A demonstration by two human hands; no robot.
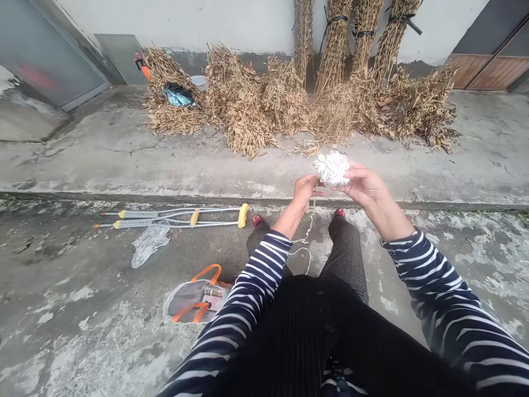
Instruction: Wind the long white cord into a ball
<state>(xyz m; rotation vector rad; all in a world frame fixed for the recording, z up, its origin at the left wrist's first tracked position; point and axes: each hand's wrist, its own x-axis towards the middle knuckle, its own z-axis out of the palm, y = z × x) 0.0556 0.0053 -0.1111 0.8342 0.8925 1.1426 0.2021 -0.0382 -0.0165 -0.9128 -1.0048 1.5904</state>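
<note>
I sit on the concrete ground with both arms raised in striped sleeves. My right hand (pixel 366 184) cups a white ball of wound string (pixel 332 167) from the right, fingers curled round it. My left hand (pixel 306 190) is closed in a pinch on the loose white strand (pixel 306 238), just left of the ball. That strand hangs down between my knees and loops near my lap.
A pair of grey crutches (pixel 173 218) with yellow pads lies on the ground to the left. Beside them lies a crumpled clear plastic sheet (pixel 149 243), and a clear bag with orange handles (pixel 194 300) sits by my left knee. Dried plant bundles (pixel 289 99) line the wall.
</note>
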